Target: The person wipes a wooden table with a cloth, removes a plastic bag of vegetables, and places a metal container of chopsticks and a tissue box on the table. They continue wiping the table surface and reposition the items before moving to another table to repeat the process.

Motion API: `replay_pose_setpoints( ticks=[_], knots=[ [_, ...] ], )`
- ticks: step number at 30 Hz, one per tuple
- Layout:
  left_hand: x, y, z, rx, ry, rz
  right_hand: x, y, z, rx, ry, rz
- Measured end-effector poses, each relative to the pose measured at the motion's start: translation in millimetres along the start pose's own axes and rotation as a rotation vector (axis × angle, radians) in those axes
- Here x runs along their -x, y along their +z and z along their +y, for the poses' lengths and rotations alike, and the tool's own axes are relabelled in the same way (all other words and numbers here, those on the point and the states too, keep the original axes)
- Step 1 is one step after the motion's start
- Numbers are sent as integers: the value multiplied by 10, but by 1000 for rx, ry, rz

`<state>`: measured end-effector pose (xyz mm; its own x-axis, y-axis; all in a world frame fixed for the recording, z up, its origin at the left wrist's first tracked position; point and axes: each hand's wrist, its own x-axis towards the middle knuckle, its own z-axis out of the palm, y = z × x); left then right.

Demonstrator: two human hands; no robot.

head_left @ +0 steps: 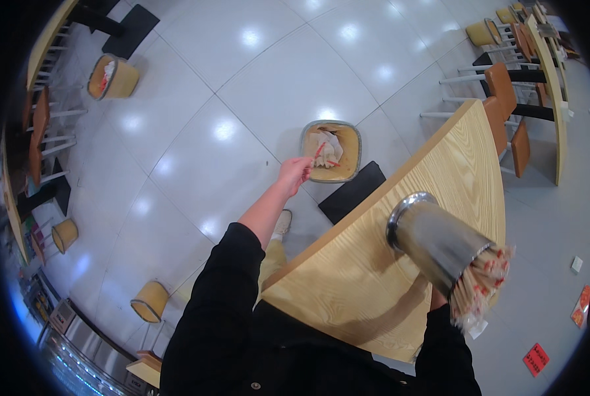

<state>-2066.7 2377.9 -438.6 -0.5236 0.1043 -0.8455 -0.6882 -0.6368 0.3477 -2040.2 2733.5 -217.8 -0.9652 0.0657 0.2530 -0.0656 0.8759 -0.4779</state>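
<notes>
My left hand (295, 175) reaches out over a yellow waste bin (354, 148) on the floor. Its fingers are closed, and a thin red strip (319, 150) sticks out from the fingertips. White crumpled paper (331, 142) and more red pieces lie inside the bin. On the wooden table stands a shiny metal canister (433, 241), packed with chopsticks (480, 280) in clear wrappers with red print. My right hand (438, 299) is beside the canister, mostly hidden behind it, so its fingers cannot be seen.
The wooden table (348, 300) has a corner pointing away from me, with a black base plate (353, 193) below its left edge. Brown chairs (501, 89) and another table stand at the right. More yellow bins (123, 82) stand at the left on pale floor tiles.
</notes>
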Motion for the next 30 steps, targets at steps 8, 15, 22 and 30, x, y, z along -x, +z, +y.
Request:
replay_pose_setpoints(
  ticks=[8, 15, 22, 30],
  knots=[
    [-1054, 44, -507, -522, 97, 341, -31, -207, 8, -22, 33, -76],
    [-1496, -96, -881, -700, 138, 469, -140, -239, 4, -59, 65, -140],
    [-1197, -75, -673, -450, 17, 289, -97, -312, -16, -64, 72, -158],
    [-156, -166, -40, -518, 62, 139, -142, 0, 4, 118, -100, 139]
  ],
)
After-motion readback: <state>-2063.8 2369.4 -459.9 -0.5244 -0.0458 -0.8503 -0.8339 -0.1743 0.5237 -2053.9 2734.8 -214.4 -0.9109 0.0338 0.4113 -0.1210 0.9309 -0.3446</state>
